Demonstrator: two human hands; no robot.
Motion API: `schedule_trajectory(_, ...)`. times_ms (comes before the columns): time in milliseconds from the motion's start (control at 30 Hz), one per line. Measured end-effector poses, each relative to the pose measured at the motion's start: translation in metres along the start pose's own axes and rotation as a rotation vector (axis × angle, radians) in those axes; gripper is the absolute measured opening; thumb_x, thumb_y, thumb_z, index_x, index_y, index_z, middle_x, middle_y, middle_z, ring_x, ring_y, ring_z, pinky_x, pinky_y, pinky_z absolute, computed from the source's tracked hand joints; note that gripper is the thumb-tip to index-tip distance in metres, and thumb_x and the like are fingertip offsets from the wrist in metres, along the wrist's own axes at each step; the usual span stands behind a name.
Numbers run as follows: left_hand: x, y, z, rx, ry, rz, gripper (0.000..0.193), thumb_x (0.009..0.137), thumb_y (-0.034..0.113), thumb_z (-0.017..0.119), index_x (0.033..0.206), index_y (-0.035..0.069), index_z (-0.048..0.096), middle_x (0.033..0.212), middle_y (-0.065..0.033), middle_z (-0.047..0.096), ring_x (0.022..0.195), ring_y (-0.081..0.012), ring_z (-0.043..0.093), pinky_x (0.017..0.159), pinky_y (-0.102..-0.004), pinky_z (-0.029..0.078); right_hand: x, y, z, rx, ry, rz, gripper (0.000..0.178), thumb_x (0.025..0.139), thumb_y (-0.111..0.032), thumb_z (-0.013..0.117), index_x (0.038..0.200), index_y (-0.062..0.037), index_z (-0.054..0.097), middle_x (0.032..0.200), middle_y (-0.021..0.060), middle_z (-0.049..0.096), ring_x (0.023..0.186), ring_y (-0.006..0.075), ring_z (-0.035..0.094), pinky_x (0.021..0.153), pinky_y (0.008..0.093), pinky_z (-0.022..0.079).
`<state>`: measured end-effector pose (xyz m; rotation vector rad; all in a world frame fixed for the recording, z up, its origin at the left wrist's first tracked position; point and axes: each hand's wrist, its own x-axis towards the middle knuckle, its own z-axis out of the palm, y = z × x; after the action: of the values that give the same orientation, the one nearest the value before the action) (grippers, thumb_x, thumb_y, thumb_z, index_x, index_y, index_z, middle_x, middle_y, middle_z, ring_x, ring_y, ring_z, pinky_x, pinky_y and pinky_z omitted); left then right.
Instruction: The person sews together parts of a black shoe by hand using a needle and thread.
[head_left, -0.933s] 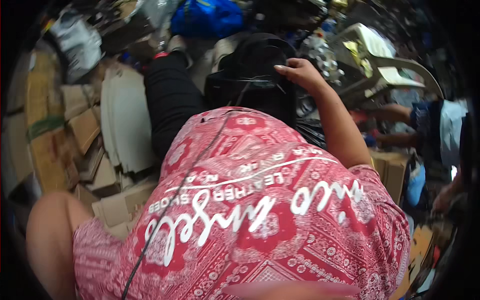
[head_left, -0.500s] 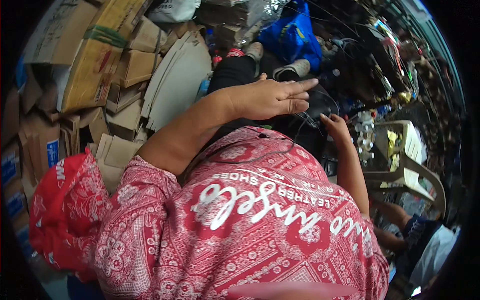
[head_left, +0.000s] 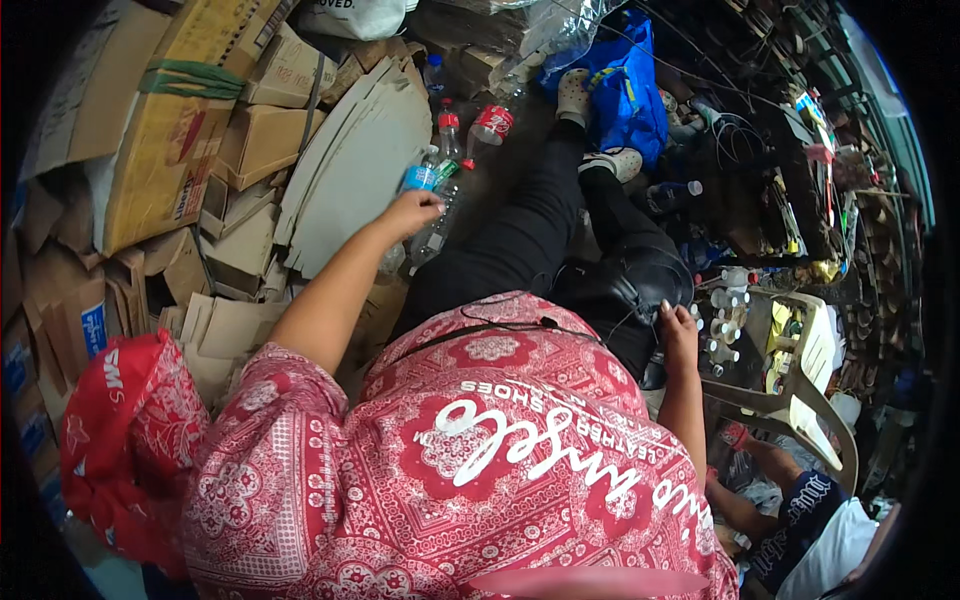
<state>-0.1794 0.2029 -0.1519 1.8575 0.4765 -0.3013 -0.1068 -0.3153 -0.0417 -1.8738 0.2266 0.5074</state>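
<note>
1. Left hand [head_left: 412,212] is hovering beside plastic bottles [head_left: 420,178], fingers curling, grip unclear; a careless sweep could scatter them.
2. Right hand [head_left: 678,332] is resting by black leather piece [head_left: 645,272] lying over right leg [head_left: 608,210], fingers bending, hold unclear; knee shift could drop it.

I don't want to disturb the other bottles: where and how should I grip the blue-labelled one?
Probably the blue-labelled bottle is best wrapped around its rounded, labelled middle. Come from the near side with the left hand, which is close by; other bottles crowd its right.
</note>
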Motion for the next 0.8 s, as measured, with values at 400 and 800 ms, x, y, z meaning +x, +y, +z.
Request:
schedule_trajectory(400,0.091,-0.035,0.055,0.491,-0.135,-0.174,0.046,0.084,0.03,0.069,0.126,0.014,0.059,0.132,-0.0152,0.054,0.118,-0.0314,0.056,0.099,-0.0422,0.045,-0.073,-0.017,0.054,-0.08,0.322,-0.002,0.034,0.094,-0.021,0.063,0.068,-0.0117,0.044,0.066,-0.0093,0.04,0.061,0.0018,0.03,0.053,0.0234,0.021)
schedule_trajectory(800,0.149,-0.041,0.078,0.739,-0.353,-0.362,0.06,0.089,0.021,0.056,0.144,0.039,0.04,0.159,-0.0171,0.012,0.138,-0.0365,0.038,0.111,-0.0439,0.036,-0.121,-0.037,0.095,-0.144,0.494,0.092,0.02,0.094,-0.016,0.06,0.078,-0.0061,0.051,0.077,-0.0039,0.051,0.073,0.007,0.042,0.066,0.0246,0.036)
